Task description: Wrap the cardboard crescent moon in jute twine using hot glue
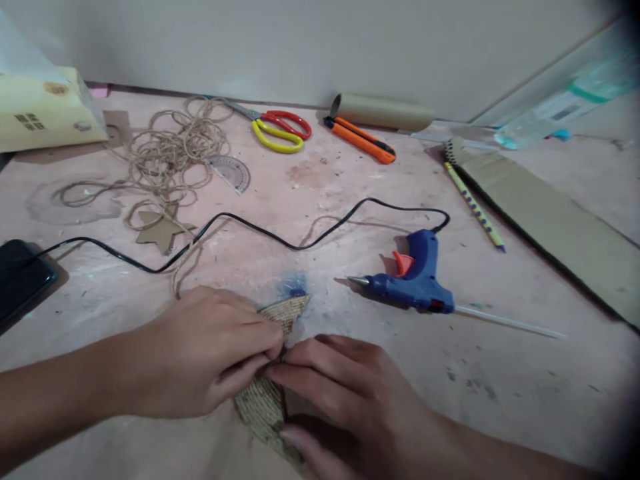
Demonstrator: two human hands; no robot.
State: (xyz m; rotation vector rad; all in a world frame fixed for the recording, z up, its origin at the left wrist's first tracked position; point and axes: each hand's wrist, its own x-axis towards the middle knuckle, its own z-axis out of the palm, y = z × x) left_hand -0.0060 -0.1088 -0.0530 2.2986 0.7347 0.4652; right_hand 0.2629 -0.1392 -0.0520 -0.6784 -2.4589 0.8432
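Observation:
A pointed, curved piece covered in rows of twine (261, 408) lies at the bottom centre, its tip showing past my fingers. My left hand (215, 357) is closed in a pinch at the middle of this piece. My right hand (345, 383) meets it there, fingertips closed on the same spot and thumb against the lower right edge. What exactly lies between the fingertips is hidden. A strand from the tangled twine (173, 150) runs down to my left hand. To the right, a blue glue gun (413, 283) with a clear glue stick rests on its side.
A black cord (295, 247) crosses the table to a dark device (23, 280). Around lie a cardboard star (161, 230), protractor (233, 173), scissors (280, 130), orange cutter (360, 140), cardboard tube (385, 112), yellow pen (475, 208), cardboard strip (550, 220), tissue pack (50, 113) and bottle (555, 110).

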